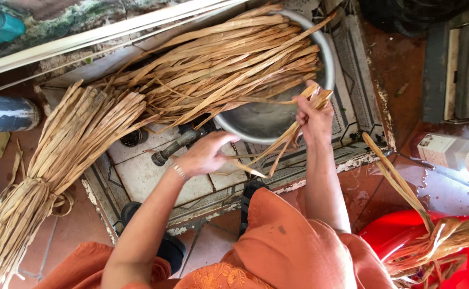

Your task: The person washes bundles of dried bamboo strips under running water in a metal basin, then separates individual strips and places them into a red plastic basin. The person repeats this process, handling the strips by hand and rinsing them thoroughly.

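Note:
My right hand (314, 116) grips the upper ends of a few dried tan reed strips (282, 144) over the rim of a round metal basin (266, 120). My left hand (205, 153) is closed on the lower part of the same strips, which run slanting between both hands. A heap of the same dried strips (229, 59) lies across the basin and spills out to the left. A bracelet sits on my left wrist.
A thick tied bundle of strips (58, 160) lies at the left on a tiled floor (149, 176). A red plastic tub (459, 257) with more strips is at the lower right. A blue pipe (4, 113) and a white box (443, 150) flank the scene.

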